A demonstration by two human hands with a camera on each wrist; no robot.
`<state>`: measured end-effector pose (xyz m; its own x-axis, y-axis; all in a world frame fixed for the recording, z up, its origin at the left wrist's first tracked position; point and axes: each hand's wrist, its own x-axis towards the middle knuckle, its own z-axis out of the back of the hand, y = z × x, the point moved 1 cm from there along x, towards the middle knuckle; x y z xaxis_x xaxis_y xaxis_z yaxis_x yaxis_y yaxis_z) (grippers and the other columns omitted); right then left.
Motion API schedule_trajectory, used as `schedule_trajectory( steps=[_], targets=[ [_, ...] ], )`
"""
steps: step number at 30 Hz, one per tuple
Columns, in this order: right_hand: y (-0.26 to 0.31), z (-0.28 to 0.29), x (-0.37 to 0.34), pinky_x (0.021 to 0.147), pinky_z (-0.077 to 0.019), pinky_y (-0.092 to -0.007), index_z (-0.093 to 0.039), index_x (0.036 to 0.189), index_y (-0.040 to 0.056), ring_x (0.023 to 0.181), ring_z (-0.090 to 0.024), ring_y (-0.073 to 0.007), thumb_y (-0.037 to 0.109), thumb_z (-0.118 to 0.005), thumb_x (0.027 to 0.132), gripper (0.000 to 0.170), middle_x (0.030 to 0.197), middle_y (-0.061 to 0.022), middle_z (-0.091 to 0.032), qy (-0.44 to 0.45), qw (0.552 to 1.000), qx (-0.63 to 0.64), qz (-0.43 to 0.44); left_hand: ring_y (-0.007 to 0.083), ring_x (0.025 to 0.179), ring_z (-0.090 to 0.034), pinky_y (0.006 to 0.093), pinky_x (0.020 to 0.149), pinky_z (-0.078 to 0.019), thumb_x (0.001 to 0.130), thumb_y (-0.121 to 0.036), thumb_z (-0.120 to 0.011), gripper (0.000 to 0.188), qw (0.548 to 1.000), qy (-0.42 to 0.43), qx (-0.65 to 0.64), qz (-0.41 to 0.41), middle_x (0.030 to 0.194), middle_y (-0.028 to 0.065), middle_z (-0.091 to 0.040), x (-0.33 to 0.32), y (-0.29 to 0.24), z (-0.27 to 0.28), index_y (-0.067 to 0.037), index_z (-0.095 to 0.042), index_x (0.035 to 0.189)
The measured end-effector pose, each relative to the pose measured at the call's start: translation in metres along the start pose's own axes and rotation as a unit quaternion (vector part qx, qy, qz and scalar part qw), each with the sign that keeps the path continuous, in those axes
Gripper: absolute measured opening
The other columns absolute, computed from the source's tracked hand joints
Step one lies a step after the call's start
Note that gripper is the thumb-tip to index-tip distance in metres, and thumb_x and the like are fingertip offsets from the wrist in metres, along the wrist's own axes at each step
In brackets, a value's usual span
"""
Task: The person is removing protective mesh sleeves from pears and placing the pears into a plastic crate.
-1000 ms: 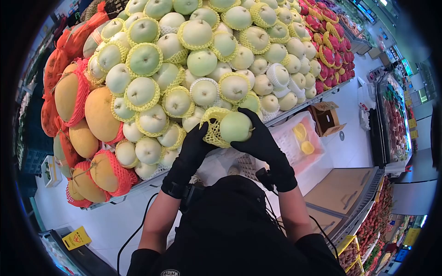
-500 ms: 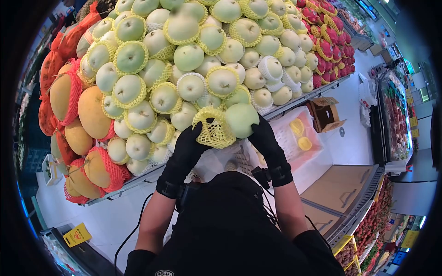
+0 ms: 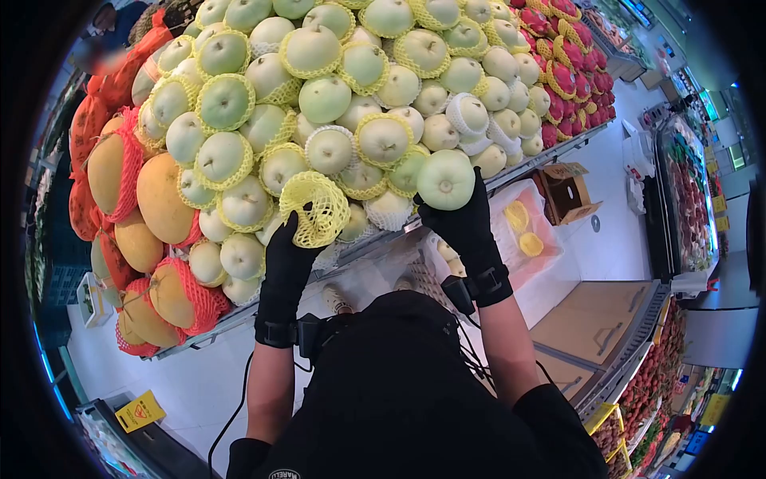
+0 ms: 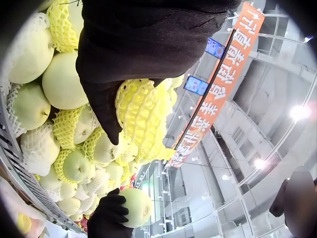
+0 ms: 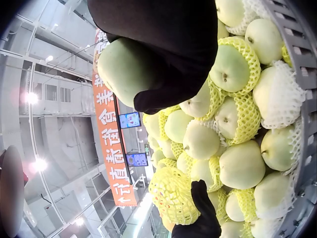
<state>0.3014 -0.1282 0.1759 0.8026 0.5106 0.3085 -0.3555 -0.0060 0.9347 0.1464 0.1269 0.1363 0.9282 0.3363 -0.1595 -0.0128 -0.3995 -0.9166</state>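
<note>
From the head view I have both black-gloved hands near the middle of the frame, well apart from each other and each closed on something. The left hand grips a yellow foam net, its mesh bunched loosely and a finger showing at the opening. The right hand clasps a bare pale green fruit, just right of the frame's centre, with the fingers wrapped round its sides and its round end facing up toward my camera.

Behind both hands a heaped pile of pale fruit fills the upper middle, many pieces sleeved in yellow or white nets. I make out large orange-yellow fruit at the left, some in red netting, and pink-red dragon fruit at the upper right. A cardboard box sits on the floor right of centre, and a yellow sign shows at the lower left. My left wrist view catches an orange banner with white characters running down its upper right, beside two lit screens.
</note>
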Motion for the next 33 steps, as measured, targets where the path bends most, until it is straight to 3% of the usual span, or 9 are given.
schedule_trajectory(
  steps=[3, 8, 9, 11, 18, 20, 22, 26, 33],
  targets=[
    [0.01, -0.001, 0.0, 0.082, -0.0553, -0.0418, -0.041, 0.128, 0.0026, 0.099, -0.065, -0.0246, 0.02, -0.077, 0.082, 0.061, 0.11, -0.0159, -0.064, 0.021, 1.0, -0.003, -0.015, 0.0278, 0.119, -0.055, 0.043, 0.101, -0.0488, 0.104, -0.019, -0.037, 0.04, 1.0, -0.007, -0.03, 0.001, 0.13, 0.0188, -0.054, -0.005, 0.0, 0.006, 0.006, -0.042, 0.134],
    [0.01, -0.007, 0.004, 0.098, -0.0479, -0.0441, -0.038, 0.135, 0.0018, 0.117, -0.056, -0.025, 0.027, -0.073, 0.084, 0.066, 0.121, -0.0168, -0.059, 0.085, 0.983, -0.089, -0.137, 0.032, 0.124, -0.05, 0.0481, 0.103, -0.0463, 0.103, -0.014, -0.039, 0.039, 0.982, -0.034, -0.185, 0.022, 0.136, 0.0207, -0.048, -0.008, 0.009, 0.022, 0.006, -0.039, 0.136],
    [-0.007, -0.005, 0.003, 0.1, -0.0456, -0.0448, -0.037, 0.137, 0.0022, 0.12, -0.053, -0.0262, 0.027, -0.07, 0.087, 0.065, 0.125, -0.0166, -0.056, 0.103, 0.978, 0.105, -0.145, 0.0322, 0.123, -0.051, 0.0479, 0.103, -0.0461, 0.103, -0.014, -0.039, 0.039, 0.989, -0.044, -0.136, 0.02, 0.135, 0.0209, -0.048, -0.01, 0.01, 0.024, 0.006, -0.039, 0.136],
    [-0.032, -0.002, 0.001, 0.106, -0.0409, -0.0462, -0.034, 0.142, 0.0029, 0.126, -0.048, -0.0287, 0.026, -0.063, 0.091, 0.062, 0.135, -0.0161, -0.049, 0.121, 0.834, 0.499, -0.201, 0.0315, 0.122, -0.051, 0.0482, 0.103, -0.0463, 0.103, -0.015, -0.038, 0.039, 0.974, -0.025, 0.223, -0.044, 0.135, 0.0202, -0.049, -0.019, -0.004, 0.014, 0.005, -0.039, 0.137],
    [-0.031, -0.009, -0.004, 0.103, -0.0433, -0.0385, -0.044, 0.134, 0.0056, 0.117, -0.056, -0.0179, 0.023, -0.07, 0.086, 0.058, 0.125, -0.0068, -0.06, 0.065, 0.788, 0.564, -0.237, 0.0184, 0.108, -0.061, 0.0317, 0.094, -0.051, 0.089, 0.001, -0.063, 0.045, 0.994, -0.084, 0.065, -0.032, 0.121, 0.0124, -0.062, -0.016, 0.008, 0.025, 0.004, -0.049, 0.132],
    [-0.028, -0.011, -0.004, 0.104, -0.0416, -0.0389, -0.042, 0.133, 0.0043, 0.116, -0.057, -0.0191, 0.022, -0.069, 0.087, 0.056, 0.125, -0.0082, -0.06, 0.054, 0.903, 0.382, -0.188, 0.0181, 0.108, -0.061, 0.0316, 0.094, -0.0511, 0.089, 0.001, -0.063, 0.044, 0.996, -0.086, 0.034, -0.021, 0.121, 0.0125, -0.062, -0.018, 0.005, 0.021, 0.004, -0.049, 0.132],
    [-0.017, -0.01, -0.001, 0.104, -0.0412, -0.0383, -0.043, 0.129, 0.0028, 0.113, -0.058, -0.0212, 0.023, -0.068, 0.087, 0.053, 0.124, -0.0112, -0.059, 0.041, 0.997, -0.037, -0.06, 0.0181, 0.108, -0.061, 0.0316, 0.094, -0.0511, 0.089, 0.001, -0.062, 0.044, 0.994, -0.079, 0.063, -0.031, 0.122, 0.0125, -0.062, -0.019, 0.004, 0.02, 0.004, -0.049, 0.132],
    [0.001, -0.013, 0.006, 0.101, -0.043, -0.0366, -0.047, 0.122, 0.0038, 0.102, -0.063, -0.0169, 0.027, -0.08, 0.077, 0.06, 0.109, -0.0061, -0.067, 0.012, 0.997, 0.032, -0.075, 0.0268, 0.119, -0.052, 0.0437, 0.102, -0.0476, 0.1, -0.009, -0.045, 0.037, 0.989, -0.033, 0.136, -0.043, 0.131, 0.0178, -0.05, -0.019, 0.009, 0.028, 0.005, -0.041, 0.135],
    [0.045, -0.004, 0.011, 0.089, -0.0513, -0.0335, -0.054, 0.123, 0.0041, 0.092, -0.068, -0.0158, 0.034, -0.082, 0.074, 0.064, 0.102, -0.0028, -0.071, 0.006, 0.973, -0.216, -0.086, 0.0269, 0.118, -0.053, 0.0431, 0.101, -0.0495, 0.098, -0.001, -0.045, 0.037, 0.983, -0.02, 0.176, -0.052, 0.132, 0.0173, -0.049, -0.02, 0.008, 0.019, 0.005, -0.04, 0.135]
  ],
)
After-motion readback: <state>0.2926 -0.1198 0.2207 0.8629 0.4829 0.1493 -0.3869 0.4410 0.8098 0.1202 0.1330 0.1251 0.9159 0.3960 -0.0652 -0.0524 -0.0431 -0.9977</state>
